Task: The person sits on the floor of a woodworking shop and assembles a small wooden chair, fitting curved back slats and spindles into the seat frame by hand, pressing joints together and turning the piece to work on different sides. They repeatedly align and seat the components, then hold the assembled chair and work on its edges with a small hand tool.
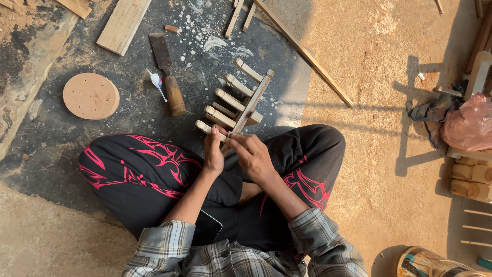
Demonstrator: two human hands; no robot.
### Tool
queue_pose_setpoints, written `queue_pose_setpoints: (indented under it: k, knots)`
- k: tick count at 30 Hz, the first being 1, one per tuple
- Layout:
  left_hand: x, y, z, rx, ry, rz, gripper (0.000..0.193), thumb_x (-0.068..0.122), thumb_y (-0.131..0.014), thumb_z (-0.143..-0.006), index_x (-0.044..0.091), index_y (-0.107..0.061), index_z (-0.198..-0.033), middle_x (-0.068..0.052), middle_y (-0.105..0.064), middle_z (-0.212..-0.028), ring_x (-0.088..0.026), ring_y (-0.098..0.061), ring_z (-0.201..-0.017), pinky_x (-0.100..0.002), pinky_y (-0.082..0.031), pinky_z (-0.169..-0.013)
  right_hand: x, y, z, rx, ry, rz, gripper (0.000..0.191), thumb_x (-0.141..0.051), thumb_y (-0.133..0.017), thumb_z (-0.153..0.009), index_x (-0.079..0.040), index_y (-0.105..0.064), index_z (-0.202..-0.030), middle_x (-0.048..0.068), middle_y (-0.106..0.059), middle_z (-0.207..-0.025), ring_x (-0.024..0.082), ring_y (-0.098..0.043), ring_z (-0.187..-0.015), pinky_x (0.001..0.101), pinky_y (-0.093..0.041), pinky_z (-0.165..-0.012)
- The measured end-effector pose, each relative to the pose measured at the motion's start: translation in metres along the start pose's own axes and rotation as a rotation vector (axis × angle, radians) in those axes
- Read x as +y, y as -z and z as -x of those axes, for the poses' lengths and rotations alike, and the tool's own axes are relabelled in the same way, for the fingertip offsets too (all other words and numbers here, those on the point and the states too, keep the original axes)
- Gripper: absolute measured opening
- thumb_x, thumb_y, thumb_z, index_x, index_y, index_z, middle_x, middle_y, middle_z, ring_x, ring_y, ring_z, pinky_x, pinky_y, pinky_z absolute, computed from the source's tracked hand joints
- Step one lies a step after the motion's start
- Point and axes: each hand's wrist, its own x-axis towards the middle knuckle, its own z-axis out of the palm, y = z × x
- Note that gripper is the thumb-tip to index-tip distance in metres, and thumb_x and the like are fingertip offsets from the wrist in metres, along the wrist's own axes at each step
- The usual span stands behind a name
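Observation:
I sit cross-legged on the ground in black trousers with red patterns. A wooden rail with several turned spindles (237, 100) sticking out of it lies in front of my knees. My left hand (213, 153) grips the nearest spindle at the rail's near end. My right hand (253, 157) pinches the near end of the rail, fingers closed around it. Both hands touch the same wooden piece.
A chisel with a wooden handle (168, 74) and a small glue bottle (157, 82) lie to the left. A round wooden disc with holes (90, 96), a plank (123, 24), a long thin stick (307, 55), a pink bag (469, 123) and a tin can (428, 262) surround me.

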Motion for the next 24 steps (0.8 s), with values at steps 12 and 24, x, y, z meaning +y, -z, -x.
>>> queue_pose_setpoints:
  k: [12, 24]
  knots:
    - [-0.005, -0.003, -0.001, -0.015, -0.016, 0.111, 0.052, 0.049, -0.034, -0.115, 0.008, -0.05, -0.088, -0.003, -0.055, -0.088, -0.011, -0.049, -0.083, -0.029, -0.044, -0.076, 0.007, -0.005, 0.006, 0.059, -0.187, 0.077, 0.055, 0.01, -0.065, -0.071, -0.002, -0.066, -0.125, 0.013, -0.065, -0.124, 0.029, -0.067, -0.098, 0.039, -0.059, -0.083]
    - [-0.007, -0.005, -0.008, 0.024, -0.008, 0.251, 0.046, 0.044, -0.038, -0.114, 0.008, -0.049, -0.088, -0.003, -0.055, -0.088, -0.012, -0.048, -0.079, -0.029, -0.04, -0.072, 0.015, -0.001, 0.001, -0.062, -0.025, -0.031, 0.057, 0.006, -0.067, -0.07, 0.001, -0.064, -0.127, 0.019, -0.065, -0.124, 0.026, -0.066, -0.093, 0.0393, -0.059, -0.082]
